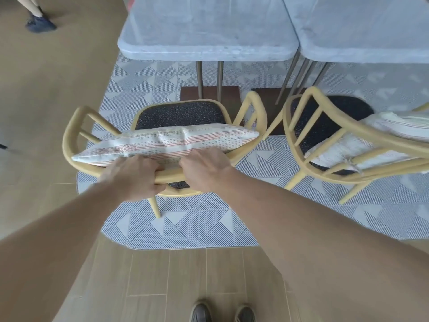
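Note:
A yellow chair (69, 133) with a dark speckled seat stands on the patterned rug in front of a grey table. A white cushion (167, 142) with red stripes and dashes leans against its curved backrest. My left hand (132, 177) grips the top rail of the backrest left of centre. My right hand (204, 170) grips the same rail just to the right, fingers curled over it and touching the cushion's lower edge.
Two grey tables (209, 31) stand side by side behind the chairs. A second yellow chair (313, 126) with its own cushion (371, 140) stands close on the right. A blue-white patterned rug (197, 228) lies underneath. Another person's foot (40, 24) is at far left; my shoes (222, 313) are below.

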Demonstrator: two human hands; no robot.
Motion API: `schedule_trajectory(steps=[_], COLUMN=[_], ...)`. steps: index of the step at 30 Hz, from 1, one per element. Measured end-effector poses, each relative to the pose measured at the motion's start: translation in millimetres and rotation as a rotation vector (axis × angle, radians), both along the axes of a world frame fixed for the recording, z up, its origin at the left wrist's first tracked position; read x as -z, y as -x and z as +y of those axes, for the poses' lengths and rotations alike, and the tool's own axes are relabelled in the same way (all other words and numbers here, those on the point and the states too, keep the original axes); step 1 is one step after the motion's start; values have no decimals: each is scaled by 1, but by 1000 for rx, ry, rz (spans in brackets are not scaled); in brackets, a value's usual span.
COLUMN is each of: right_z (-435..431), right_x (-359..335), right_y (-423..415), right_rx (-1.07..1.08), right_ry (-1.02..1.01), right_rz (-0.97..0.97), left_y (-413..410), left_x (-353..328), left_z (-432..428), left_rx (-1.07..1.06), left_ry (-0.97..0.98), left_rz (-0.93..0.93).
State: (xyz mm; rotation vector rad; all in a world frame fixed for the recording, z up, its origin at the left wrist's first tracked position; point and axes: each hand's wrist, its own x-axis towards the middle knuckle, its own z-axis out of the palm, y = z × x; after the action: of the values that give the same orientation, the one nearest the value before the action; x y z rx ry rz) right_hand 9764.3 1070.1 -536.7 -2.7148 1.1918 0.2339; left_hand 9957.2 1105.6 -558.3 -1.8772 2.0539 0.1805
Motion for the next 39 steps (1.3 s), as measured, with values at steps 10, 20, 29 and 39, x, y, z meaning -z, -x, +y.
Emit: schedule_trajectory(steps=[10, 20, 29, 39], right_z=[-2, -12, -26, -55], right_x=[5, 8, 10, 15], right_y=[69, 106, 106, 111], right_rx=[94, 101, 68, 39], right_ry=[-7, 43, 80, 100], right_rz=[41, 51, 27, 13], left_y=[70, 108, 107, 108], left_x=[9, 9, 6, -1], left_z=[-16, -28, -39, -60], left_rx=[142, 134, 125, 109], left_ry=[21, 53, 93, 102], left_rz=[41, 52, 40, 61])
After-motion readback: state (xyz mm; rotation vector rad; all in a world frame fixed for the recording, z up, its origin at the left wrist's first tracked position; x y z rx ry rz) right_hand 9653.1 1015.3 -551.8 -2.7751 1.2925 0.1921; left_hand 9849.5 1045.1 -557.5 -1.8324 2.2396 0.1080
